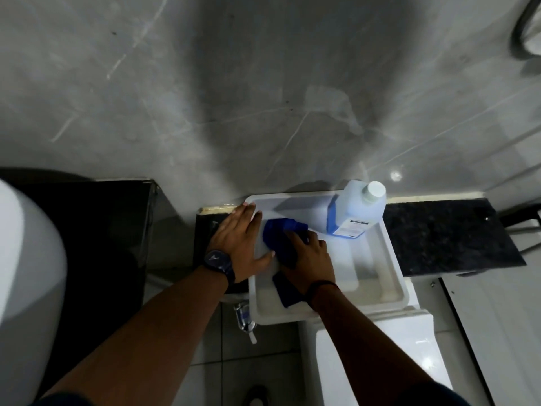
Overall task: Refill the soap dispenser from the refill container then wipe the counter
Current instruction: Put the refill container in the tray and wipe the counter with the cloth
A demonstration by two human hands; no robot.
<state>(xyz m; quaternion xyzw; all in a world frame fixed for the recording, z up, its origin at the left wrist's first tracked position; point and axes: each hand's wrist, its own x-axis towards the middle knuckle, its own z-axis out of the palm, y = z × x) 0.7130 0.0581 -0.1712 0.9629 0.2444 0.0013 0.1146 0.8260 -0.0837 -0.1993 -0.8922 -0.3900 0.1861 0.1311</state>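
Note:
A translucent refill container with a white cap and blue label stands at the back right corner of a white rectangular basin. My right hand presses a dark blue cloth down inside the basin's left half. My left hand lies flat, fingers spread, on the basin's left rim and holds nothing. A watch sits on my left wrist. No soap dispenser is recognisable in view.
A dark speckled stone counter runs right of the basin along the grey marble wall. A chrome tap valve hangs below the basin's front left. A white toilet is at far left, a white cabinet below.

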